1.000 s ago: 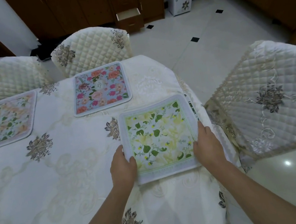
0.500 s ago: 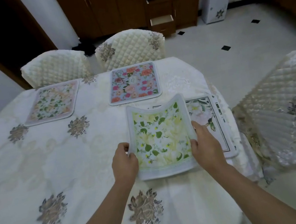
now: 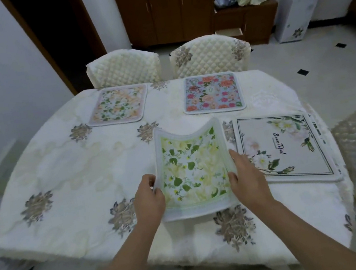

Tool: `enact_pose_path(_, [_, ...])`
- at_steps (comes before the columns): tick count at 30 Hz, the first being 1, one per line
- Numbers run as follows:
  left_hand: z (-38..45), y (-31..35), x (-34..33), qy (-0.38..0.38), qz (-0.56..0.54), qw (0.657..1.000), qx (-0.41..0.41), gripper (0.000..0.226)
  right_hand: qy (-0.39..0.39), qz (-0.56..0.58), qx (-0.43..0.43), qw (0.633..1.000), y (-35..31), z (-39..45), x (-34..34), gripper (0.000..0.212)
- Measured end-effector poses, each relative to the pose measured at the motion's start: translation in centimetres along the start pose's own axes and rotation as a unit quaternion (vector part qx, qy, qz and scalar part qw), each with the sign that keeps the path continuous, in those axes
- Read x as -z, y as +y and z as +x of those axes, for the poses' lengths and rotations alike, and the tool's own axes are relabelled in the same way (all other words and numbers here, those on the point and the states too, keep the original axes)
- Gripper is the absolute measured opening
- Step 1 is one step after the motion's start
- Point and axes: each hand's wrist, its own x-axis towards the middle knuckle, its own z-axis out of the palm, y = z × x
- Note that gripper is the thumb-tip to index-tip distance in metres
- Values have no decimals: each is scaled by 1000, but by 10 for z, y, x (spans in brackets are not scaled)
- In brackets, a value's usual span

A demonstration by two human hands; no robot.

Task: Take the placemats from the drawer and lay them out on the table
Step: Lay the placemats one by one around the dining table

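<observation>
We noted the left hand (image 3: 148,199) gripping the left edge of a square yellow-and-green floral fabric placemat (image 3: 192,170), thumb on top and fingers curled under. The right hand (image 3: 247,180) gripped the opposite edge, thumb on top. The mat sagged between them in a trough, held above the near middle of the table's white embroidered tablecloth (image 3: 62,176). Just right lay a white placemat with black border and script lettering (image 3: 288,147). Along the far side lay a pale orange-and-green floral placemat (image 3: 118,105) and a blue placemat with pink roses (image 3: 212,93).
</observation>
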Motion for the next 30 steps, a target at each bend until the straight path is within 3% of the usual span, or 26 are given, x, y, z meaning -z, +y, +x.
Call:
enact_pose_path(13, [43,-109,126,28,-4,999,28,22,-24,28,38,999,-135,-24,-74,61])
enact_pose_path(21, [50,-120,160,56,16,997,47,21,-46,39,100,993,-163,-8,-94,62])
enact_pose_path(30, [90,-187,187,18,23,999,33,20,-60,40,59,996,-204,-14,-156,62])
